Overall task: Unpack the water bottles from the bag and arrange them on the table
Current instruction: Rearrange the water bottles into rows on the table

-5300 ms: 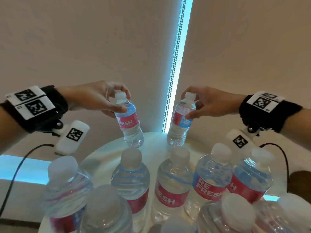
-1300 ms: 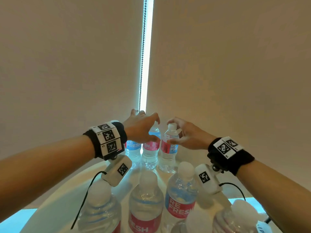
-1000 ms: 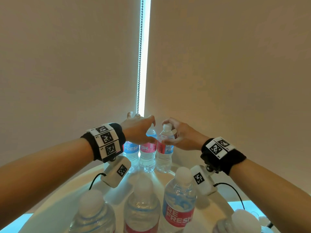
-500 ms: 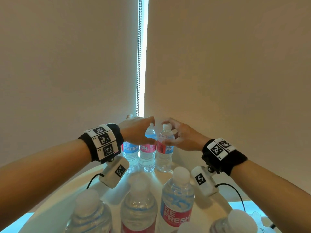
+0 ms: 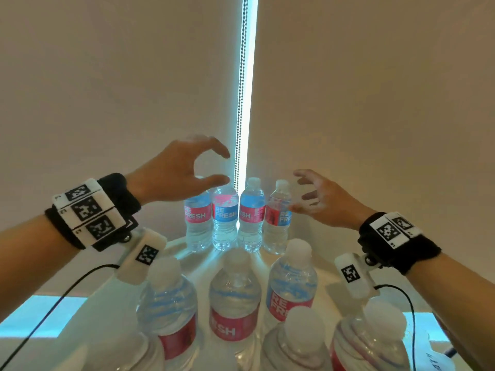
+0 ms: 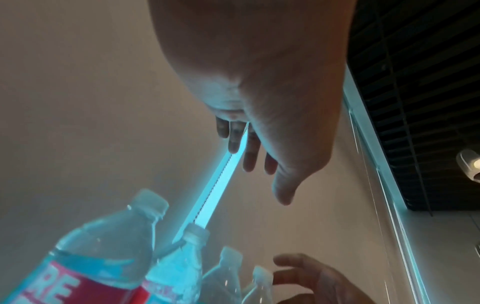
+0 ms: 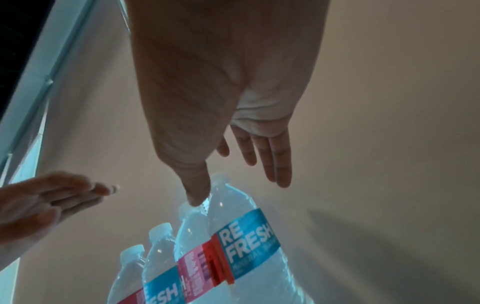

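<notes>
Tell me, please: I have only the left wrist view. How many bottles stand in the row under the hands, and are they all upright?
Observer: The head view shows a far row of four bottles, all upright and packed side by side near the back of the table.
Operator: Are more bottles closer to the person?
Observer: Yes, at least five nearer bottles stand in front of that row.
Operator: Does the right hand hold one?
Observer: No. In the right wrist view the right hand is open with fingers spread. Its thumb tip is by the neck of the end bottle, but I cannot tell if they touch.
</notes>
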The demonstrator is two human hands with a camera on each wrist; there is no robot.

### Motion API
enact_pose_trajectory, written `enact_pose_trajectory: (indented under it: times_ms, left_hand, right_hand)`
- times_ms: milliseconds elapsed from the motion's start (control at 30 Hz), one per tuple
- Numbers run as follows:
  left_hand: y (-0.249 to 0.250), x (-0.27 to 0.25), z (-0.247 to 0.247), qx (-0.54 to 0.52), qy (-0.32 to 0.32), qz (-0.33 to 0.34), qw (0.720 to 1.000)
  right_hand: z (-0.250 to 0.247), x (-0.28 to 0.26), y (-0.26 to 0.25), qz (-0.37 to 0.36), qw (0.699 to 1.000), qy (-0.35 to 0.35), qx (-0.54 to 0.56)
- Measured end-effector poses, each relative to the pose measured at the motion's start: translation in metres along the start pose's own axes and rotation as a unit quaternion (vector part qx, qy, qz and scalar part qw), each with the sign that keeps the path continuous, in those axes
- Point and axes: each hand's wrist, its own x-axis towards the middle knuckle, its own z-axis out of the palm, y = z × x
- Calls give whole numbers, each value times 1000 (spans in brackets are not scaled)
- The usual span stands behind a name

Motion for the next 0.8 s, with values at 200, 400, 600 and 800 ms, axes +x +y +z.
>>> enact_pose_trajectory:
  times_ms: [200,400,600,800]
  left_hand:
    - [7,-64,-45,-180,-45,-78,980]
    - [10,-121,-45,-330,-198,-126,914]
    - [19,-138,-33,-416,-264,-125,861]
    - [30,-139,-24,-436,-270,-116,851]
  right_hand:
    - [-32,-30,-19,-100,992,63,33]
    - [-64,-61,-55,-151,950,-241,126]
    - [-41,-69,-73,-157,916,-368,34]
    - [-26,-75,-80,-164,916,-364,43]
